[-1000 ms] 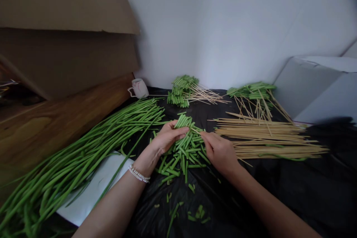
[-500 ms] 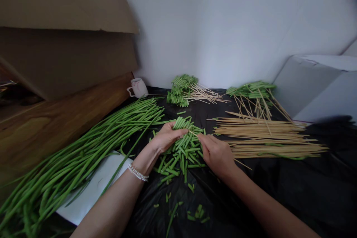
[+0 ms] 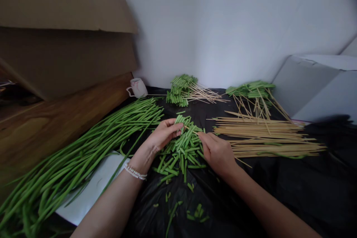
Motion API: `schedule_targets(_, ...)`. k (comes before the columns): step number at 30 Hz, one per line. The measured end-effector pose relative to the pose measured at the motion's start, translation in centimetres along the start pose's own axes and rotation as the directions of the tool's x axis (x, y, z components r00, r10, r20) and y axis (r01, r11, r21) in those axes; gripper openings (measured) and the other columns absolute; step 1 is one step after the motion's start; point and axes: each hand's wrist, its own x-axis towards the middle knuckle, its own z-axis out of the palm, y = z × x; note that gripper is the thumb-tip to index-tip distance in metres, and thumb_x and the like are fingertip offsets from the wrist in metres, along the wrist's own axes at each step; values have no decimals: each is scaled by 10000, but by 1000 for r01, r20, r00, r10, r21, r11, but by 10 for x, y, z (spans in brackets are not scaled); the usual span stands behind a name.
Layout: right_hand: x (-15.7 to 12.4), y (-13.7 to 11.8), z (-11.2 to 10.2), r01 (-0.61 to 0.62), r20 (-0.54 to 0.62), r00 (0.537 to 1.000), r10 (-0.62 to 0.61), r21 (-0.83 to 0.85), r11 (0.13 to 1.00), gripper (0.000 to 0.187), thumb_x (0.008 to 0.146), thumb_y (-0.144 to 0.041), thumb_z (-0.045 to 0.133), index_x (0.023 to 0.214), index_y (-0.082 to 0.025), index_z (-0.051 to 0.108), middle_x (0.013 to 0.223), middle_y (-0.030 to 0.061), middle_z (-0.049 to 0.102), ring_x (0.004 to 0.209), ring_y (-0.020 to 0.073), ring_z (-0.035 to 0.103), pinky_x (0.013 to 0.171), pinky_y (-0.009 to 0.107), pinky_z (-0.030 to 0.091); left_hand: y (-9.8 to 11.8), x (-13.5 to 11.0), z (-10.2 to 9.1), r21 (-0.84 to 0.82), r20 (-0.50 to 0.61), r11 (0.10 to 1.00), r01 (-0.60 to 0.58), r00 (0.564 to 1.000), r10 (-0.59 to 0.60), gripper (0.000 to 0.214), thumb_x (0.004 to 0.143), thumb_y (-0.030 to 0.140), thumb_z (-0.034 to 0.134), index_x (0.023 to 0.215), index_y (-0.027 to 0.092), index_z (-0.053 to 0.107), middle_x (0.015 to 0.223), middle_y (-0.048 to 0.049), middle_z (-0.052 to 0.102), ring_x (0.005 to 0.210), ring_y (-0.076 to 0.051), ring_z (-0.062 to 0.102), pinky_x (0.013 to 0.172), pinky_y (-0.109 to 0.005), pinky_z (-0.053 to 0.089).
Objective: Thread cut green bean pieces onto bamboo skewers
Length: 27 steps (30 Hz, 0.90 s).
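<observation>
My right hand [image 3: 219, 152] is closed on a thin wooden skewer [image 3: 194, 131], which points left over a heap of cut green stem pieces [image 3: 188, 148]. Opposite it, my left hand [image 3: 164, 134] pinches at the heap's upper left edge, near the skewer's tip. Between its thumb and fingers there seems to be a short green stem piece, mostly covered. Long uncut green stems [image 3: 92, 145], like garlic scapes, lie in a thick bundle left of my left hand. Bare skewers [image 3: 264, 132] are spread in a pile to the right of my right hand.
At the back are a stack of loaded skewers [image 3: 182, 85] and a second stack [image 3: 251, 90] further right. A white mug [image 3: 138, 88] stands at the back left, below a cardboard box [image 3: 67, 55]. A white box [image 3: 320, 85] stands right. Scraps [image 3: 198, 212] lie on black plastic [image 3: 231, 212].
My left hand has drawn slightly left and up, away from the skewer's tip. My right hand keeps hold of the skewer in nearly the same place.
</observation>
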Motion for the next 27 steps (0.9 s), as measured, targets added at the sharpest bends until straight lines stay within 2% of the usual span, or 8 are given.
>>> schedule_targets(10, -2, -2, 2, -23, 54, 998, 24, -15, 1000, 295, 932, -170, 393, 1073, -172, 652, 857, 52, 699, 794, 141, 650, 708, 224, 459, -5, 2, -1, 52, 5, 998, -35, 999, 35, 238, 615, 283, 831, 743, 120, 713, 688, -8, 655, 586, -68, 528, 612, -211, 406)
schedule_targets(20, -3, -3, 3, -44, 71, 996, 45, -16, 999, 296, 930, -170, 393, 1068, -176, 655, 823, 42, 688, 759, 140, 642, 682, 222, 444, -4, 0, 3, 19, -1, 1000, -9, 1000, 10, 233, 600, 278, 839, 693, 115, 701, 674, -23, 659, 605, -84, 547, 631, -216, 427)
schedule_targets(24, -4, -2, 5, -64, 79, 995, 63, 17, 998, 287, 929, -168, 400, 1066, -172, 652, 848, 48, 690, 787, 144, 646, 702, 226, 450, -6, 0, 1, 39, 21, 999, -1, 1000, 1, 248, 608, 295, 838, 711, 116, 701, 696, -24, 662, 640, -89, 567, 668, -218, 438)
schedule_targets(27, -4, -3, 6, -66, 85, 994, 65, 17, 998, 290, 928, -162, 389, 1039, -173, 657, 858, 54, 692, 802, 147, 643, 718, 230, 455, -11, 2, -1, 90, 19, 996, -10, 1000, 8, 277, 600, 294, 845, 756, 116, 700, 672, -10, 641, 606, -84, 547, 633, -214, 428)
